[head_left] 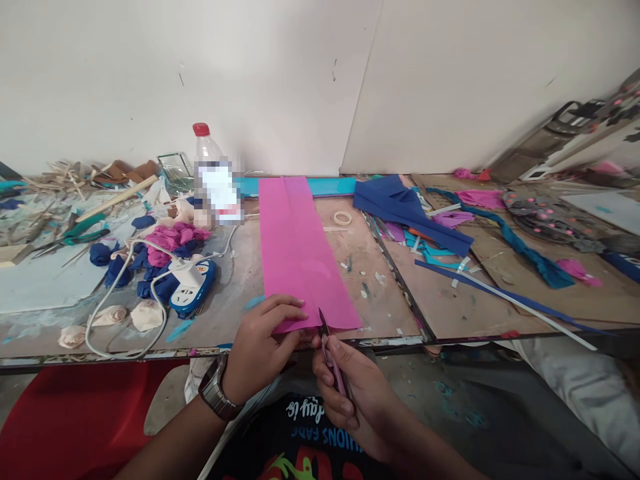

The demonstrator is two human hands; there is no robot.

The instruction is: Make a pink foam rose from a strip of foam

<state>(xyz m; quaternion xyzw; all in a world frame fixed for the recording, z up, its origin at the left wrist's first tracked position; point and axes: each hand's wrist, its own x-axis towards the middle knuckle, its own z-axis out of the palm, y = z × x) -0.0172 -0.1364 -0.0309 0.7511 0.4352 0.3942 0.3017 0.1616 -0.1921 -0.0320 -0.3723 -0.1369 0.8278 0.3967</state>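
A long pink sheet of crepe paper [305, 253] lies lengthwise away from me, its near end at the table's front edge. My left hand [263, 340], with a metal watch on its wrist, grips that near end, fingers over the top and thumb at the edge. In my right hand [353, 387] are small scissors [331, 360] with pinkish handles. Their dark blades point away from me and meet the near edge of the sheet, right of my left fingertips. Whether the blades are parted is hard to make out.
Left of the sheet are a power strip [193, 290] with a looping white cable, crumpled crepe pieces [170, 240] and green-handled pliers [83, 232]. Behind stand a lit phone [220, 193] and a bottle [204, 140]. A tape roll [343, 218] and blue crepe paper [410, 213] lie right.
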